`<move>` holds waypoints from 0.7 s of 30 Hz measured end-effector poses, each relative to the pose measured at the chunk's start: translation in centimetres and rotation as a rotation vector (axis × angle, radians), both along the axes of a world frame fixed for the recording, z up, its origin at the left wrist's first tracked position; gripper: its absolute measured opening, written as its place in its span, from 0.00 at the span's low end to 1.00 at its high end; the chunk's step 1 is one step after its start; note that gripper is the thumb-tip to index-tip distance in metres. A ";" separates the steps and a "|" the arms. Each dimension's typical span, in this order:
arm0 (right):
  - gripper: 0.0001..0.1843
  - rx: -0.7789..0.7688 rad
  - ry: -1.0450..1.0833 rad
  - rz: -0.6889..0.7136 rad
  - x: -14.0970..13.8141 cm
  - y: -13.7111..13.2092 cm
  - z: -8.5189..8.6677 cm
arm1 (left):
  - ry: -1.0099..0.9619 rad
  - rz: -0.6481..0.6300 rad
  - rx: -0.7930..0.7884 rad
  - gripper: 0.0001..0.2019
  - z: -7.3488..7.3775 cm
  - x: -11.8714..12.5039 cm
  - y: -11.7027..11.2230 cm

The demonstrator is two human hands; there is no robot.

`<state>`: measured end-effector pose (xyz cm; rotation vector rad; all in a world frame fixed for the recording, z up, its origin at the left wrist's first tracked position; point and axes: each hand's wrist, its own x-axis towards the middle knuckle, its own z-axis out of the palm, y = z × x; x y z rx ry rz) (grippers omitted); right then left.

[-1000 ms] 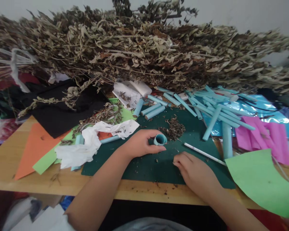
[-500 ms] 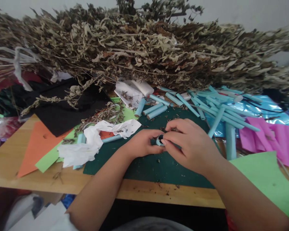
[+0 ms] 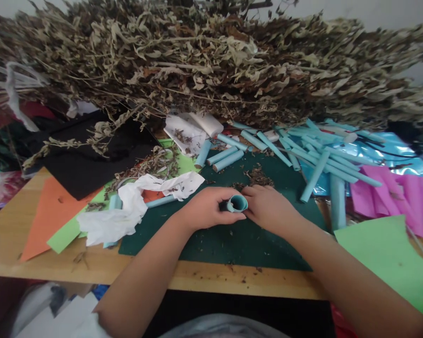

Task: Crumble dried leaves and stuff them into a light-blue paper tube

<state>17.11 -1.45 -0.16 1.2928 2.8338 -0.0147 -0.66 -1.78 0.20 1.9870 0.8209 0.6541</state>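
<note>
My left hand (image 3: 207, 208) is closed around a rolled light-blue paper tube (image 3: 238, 203), its open mouth tilted up toward me. Something small and pale shows inside the tube. Right beside the tube, my right hand (image 3: 273, 206) is lowered to the dark green mat (image 3: 211, 246), at the near edge of a small heap of crumbled dried leaves (image 3: 259, 176). Its fingers are curled together, and their tips are partly hidden, so whatever they hold cannot be made out.
Several blue paper tubes (image 3: 229, 160) lie behind the hands, with more piled at the right (image 3: 326, 150). Crumpled white paper (image 3: 127, 211), orange paper (image 3: 45, 220) and black sheets (image 3: 81, 155) are at left. Pink paper (image 3: 391, 197) and green paper (image 3: 384, 253) lie right. Dried leafy stalks (image 3: 204, 65) span the back.
My right hand has left the tube's mouth and dropped to the leaf crumbs just behind and right of it. The tube's opening now shows fully in my left hand. The view has shifted slightly.
</note>
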 end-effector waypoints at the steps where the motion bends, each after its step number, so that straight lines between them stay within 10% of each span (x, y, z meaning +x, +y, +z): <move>1: 0.06 0.008 -0.006 0.004 -0.2 0.0 -0.1 | -0.001 -0.003 0.000 0.10 0.0 0.0 0.0; 8: 0.05 -0.004 0.095 0.049 0.2 0.1 -0.3 | -0.005 0.004 -0.004 0.10 0.0 0.0 0.0; 14: 0.03 0.167 0.807 -0.068 0.9 -0.4 3.2 | -0.002 -0.011 0.005 0.11 0.0 -0.1 0.2; 21: 0.07 0.303 0.404 0.179 0.4 -2.0 6.4 | -0.024 0.012 0.031 0.11 -0.2 0.0 0.2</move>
